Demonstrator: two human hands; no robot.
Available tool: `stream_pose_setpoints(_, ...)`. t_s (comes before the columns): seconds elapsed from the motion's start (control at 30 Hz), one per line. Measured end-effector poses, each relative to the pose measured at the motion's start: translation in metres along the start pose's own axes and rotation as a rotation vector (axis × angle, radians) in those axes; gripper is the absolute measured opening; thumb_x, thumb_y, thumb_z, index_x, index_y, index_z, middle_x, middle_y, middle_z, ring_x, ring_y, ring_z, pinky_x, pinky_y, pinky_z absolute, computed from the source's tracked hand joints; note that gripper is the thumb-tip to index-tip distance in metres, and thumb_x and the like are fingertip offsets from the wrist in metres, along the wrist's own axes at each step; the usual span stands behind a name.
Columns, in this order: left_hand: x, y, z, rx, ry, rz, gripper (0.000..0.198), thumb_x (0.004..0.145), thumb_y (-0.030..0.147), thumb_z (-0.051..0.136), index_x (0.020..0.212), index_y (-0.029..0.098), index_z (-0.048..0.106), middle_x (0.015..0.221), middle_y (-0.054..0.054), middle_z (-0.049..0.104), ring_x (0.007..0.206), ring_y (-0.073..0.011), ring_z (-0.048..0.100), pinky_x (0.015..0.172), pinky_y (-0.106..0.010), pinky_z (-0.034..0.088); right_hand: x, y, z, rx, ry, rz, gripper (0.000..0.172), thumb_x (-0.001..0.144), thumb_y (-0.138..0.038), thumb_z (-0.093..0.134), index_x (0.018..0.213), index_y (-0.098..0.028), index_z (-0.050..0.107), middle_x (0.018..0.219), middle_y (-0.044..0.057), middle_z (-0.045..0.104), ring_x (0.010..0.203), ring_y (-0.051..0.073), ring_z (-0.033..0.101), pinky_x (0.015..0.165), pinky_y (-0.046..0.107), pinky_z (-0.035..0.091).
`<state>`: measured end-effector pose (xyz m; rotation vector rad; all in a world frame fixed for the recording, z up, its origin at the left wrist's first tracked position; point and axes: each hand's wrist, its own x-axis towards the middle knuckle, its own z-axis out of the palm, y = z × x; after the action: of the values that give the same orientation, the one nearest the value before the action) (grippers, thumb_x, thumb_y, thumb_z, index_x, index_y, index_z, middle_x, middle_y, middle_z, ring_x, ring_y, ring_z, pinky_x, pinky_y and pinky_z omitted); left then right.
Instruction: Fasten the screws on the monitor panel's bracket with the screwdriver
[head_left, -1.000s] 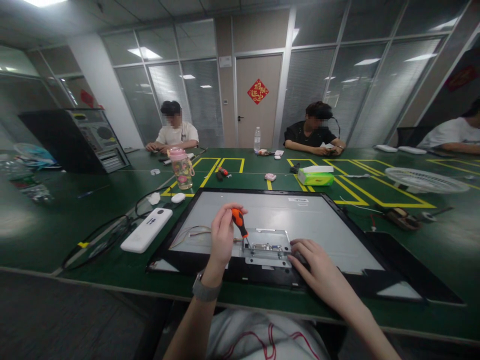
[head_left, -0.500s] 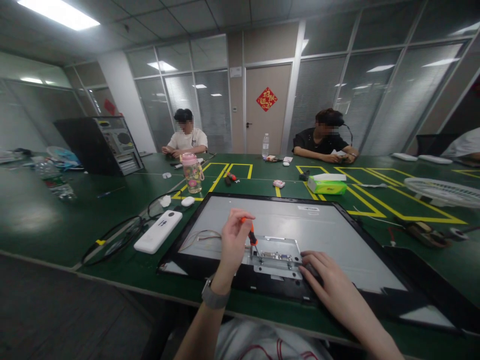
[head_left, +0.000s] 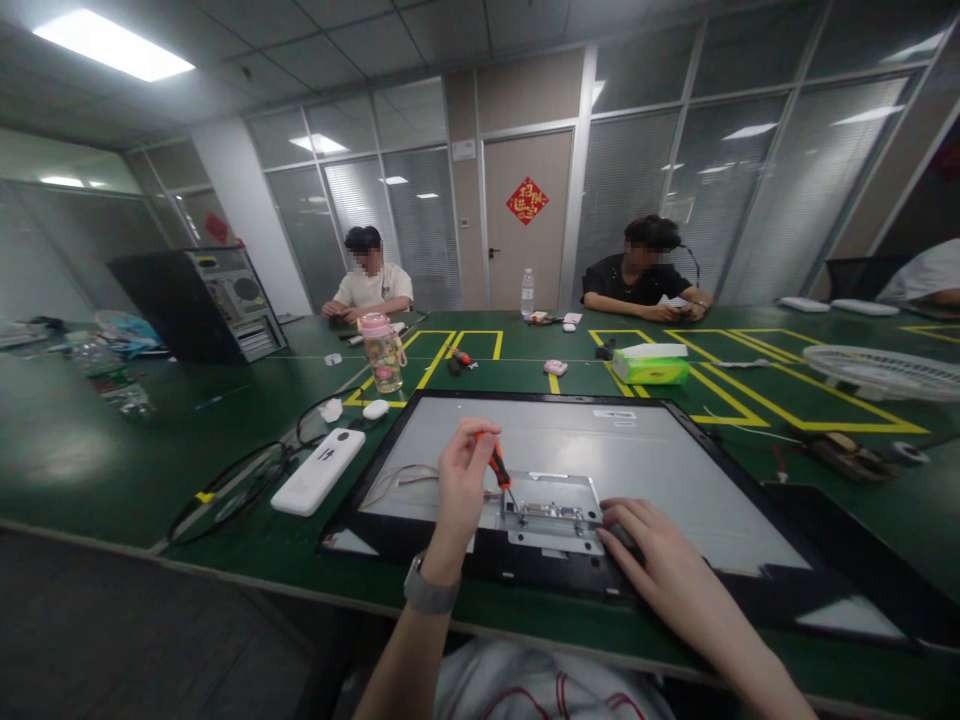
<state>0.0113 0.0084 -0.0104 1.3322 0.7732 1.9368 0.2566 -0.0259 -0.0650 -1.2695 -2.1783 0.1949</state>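
A flat display panel [head_left: 420, 440] with a grey back and black frame lies on the table in front of me. Near its front edge sits a metal bracket [head_left: 577, 490] carrying a row of connector ports [head_left: 551, 510]. My left hand [head_left: 463, 470] pinches the orange and black handle of a screwdriver [head_left: 499, 467]. The screwdriver slants, its tip down at the left part of the bracket. At the bracket's right end rests my right hand [head_left: 656, 550], fingers stretched out and touching its edge. Thin wires [head_left: 397, 478] run across the panel left of my left hand.
Left of the panel lie a white power bank [head_left: 319, 472] and a black cable [head_left: 232, 490]. Beyond stand a pink-lidded bottle [head_left: 385, 355], a green tissue pack [head_left: 650, 366] and a black computer case [head_left: 199, 300]. Two people sit across the green table [head_left: 225, 400]; another shows partly at far right.
The screwdriver's handle leans a little further left with my left hand, its tip staying near the same spot. My right hand keeps its place. The view has shifted slightly.
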Motion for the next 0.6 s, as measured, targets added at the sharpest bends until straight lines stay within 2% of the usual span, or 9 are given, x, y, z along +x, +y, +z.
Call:
stream_pose_setpoints(0.1, -0.0003, 0.0025, -0.0009, -0.087, 0.012, -0.111, 0.031, 0.088, 0.046, 0.063, 0.093, 0.017, 0.071, 0.081, -0.005, 0.066, 0.078, -0.016, 0.062, 0.07, -0.025, 0.048, 0.0003, -0.0029, -0.0014, -0.002, -0.007, 0.005, 0.017, 0.099, -0.029, 0.047, 0.094, -0.023, 0.062, 0.103, 0.008, 0.067, 0.1, 0.027, 0.062, 0.091, 0.044, 0.051)
stream_pose_setpoints(0.27, -0.001, 0.0019, -0.0033, -0.004, 0.014, -0.013, 0.026, 0.083, 0.043, 0.07, 0.081, 0.017, 0.072, 0.086, -0.004, 0.062, 0.079, -0.0141, 0.059, 0.072, -0.023, 0.047, -0.0003, -0.0037, 0.0, -0.014, 0.006, 0.001, 0.015, 0.099, -0.027, 0.049, 0.093, -0.024, 0.063, 0.104, 0.008, 0.067, 0.1, 0.027, 0.063, 0.091, 0.043, 0.051)
stream_pose_setpoints(0.43, -0.0013, 0.0016, -0.0023, -0.065, -0.012, -0.106, 0.036, 0.09, 0.051, 0.06, 0.095, 0.017, 0.071, 0.083, -0.005, 0.065, 0.08, -0.0161, 0.062, 0.076, -0.026, 0.049, -0.0007, -0.0024, 0.0022, -0.02, 0.022, -0.008, 0.013, 0.099, -0.026, 0.05, 0.094, -0.024, 0.062, 0.104, 0.008, 0.066, 0.1, 0.027, 0.062, 0.091, 0.044, 0.051)
stream_pose_setpoints(0.5, -0.0006, 0.0013, -0.0021, -0.08, -0.009, -0.078, 0.034, 0.089, 0.05, 0.061, 0.088, 0.017, 0.07, 0.083, -0.005, 0.065, 0.082, -0.0165, 0.062, 0.078, -0.027, 0.049, -0.0001, -0.0038, 0.0013, -0.026, 0.019, -0.008, 0.012, 0.099, -0.024, 0.05, 0.094, -0.023, 0.061, 0.103, 0.008, 0.066, 0.099, 0.027, 0.062, 0.09, 0.045, 0.051)
stream_pose_setpoints(0.6, 0.0007, -0.0003, -0.0037, 0.008, -0.003, 0.023, 0.024, 0.081, 0.041, 0.074, 0.077, 0.018, 0.068, 0.083, -0.002, 0.06, 0.079, -0.0135, 0.057, 0.074, -0.022, 0.047, 0.0012, -0.0075, -0.0012, -0.036, 0.002, -0.003, 0.011, 0.098, -0.021, 0.05, 0.094, -0.022, 0.06, 0.102, 0.008, 0.065, 0.098, 0.027, 0.061, 0.089, 0.045, 0.051)
